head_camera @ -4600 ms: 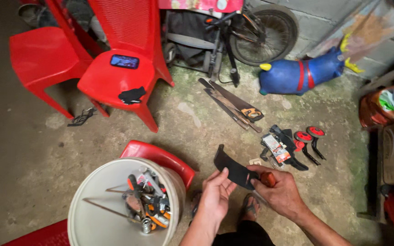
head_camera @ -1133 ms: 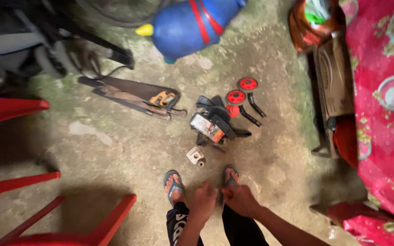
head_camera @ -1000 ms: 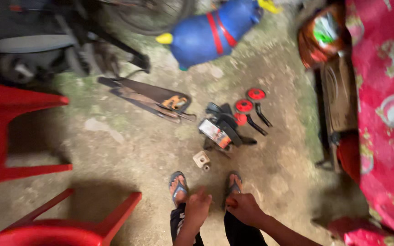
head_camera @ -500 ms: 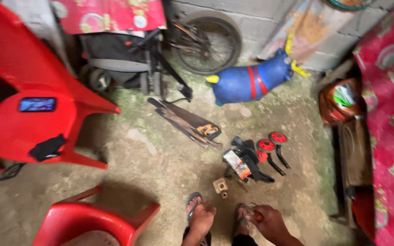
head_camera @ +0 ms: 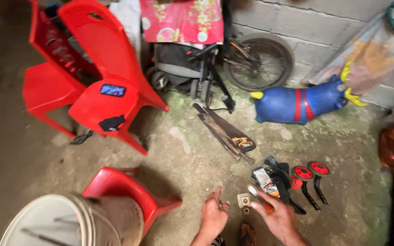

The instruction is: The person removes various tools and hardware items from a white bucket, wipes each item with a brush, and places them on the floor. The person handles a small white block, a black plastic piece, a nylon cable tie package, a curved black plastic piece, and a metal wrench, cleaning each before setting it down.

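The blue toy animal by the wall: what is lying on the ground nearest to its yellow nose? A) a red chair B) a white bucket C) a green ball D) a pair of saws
D: the saws lie on the concrete just in front and to the left of the blue toy animal, while the white bucket and red chairs sit much farther left.

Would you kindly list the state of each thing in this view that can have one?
Left hand: open, fingers spread, holding nothing.
Right hand: closed around a tool with an orange handle.
Phone: screen lit, flat on the red chair's seat.
White bucket: uncovered, long tools inside.
Handsaws: lying flat on the floor.
Red training wheels: off the bike, on the floor.
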